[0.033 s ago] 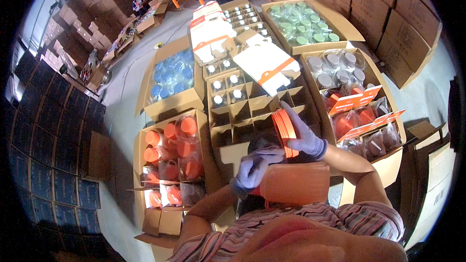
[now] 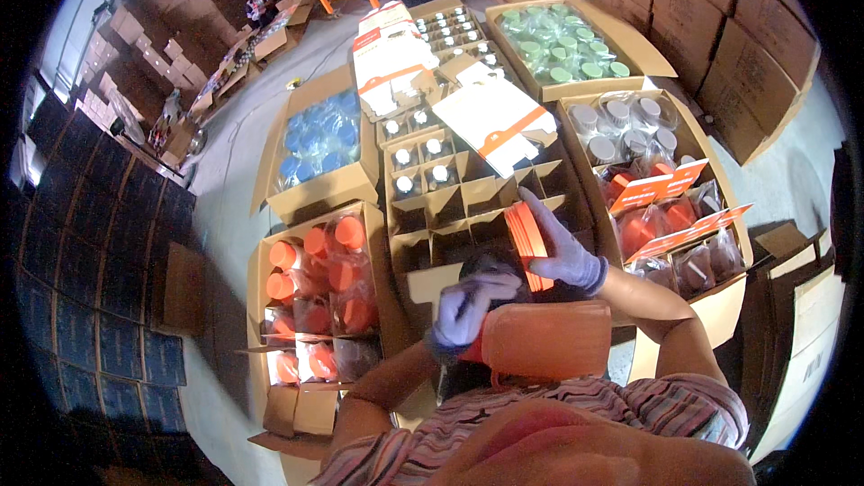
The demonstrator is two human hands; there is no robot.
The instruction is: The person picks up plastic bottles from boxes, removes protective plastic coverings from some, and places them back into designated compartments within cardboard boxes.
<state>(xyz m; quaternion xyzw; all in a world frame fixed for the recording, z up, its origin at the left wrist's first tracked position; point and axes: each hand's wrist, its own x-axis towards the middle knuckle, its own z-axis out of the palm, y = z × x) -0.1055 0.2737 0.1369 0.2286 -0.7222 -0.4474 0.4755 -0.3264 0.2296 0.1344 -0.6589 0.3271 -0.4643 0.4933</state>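
Observation:
My right hand (image 2: 569, 259), in a pale purple glove, grips a stack of thin orange pieces (image 2: 528, 246), held on edge with thumb on the near side and fingers behind. My left hand (image 2: 468, 310), gloved the same, is curled just left of the stack, next to a dark rounded object (image 2: 489, 268); what its fingers hold, if anything, is hidden. Under both hands is an orange translucent plastic object (image 2: 547, 340), close to my body. Ahead lies a divided carton (image 2: 463, 202) with some bottles with white tops (image 2: 404, 185) and several bare compartments.
Flattened white-and-orange cartons (image 2: 495, 124) lie across the divided carton. Around it stand open boxes of orange-capped (image 2: 281, 286), blue-capped (image 2: 319, 137), green-capped (image 2: 560, 47) and grey-capped bottles (image 2: 617, 112). Stacked cartons (image 2: 693, 13) rise at right; dark boxes (image 2: 81, 306) at left.
My left hand has drawn slightly left, away from the orange stack. My right hand and the stack stay almost in place.

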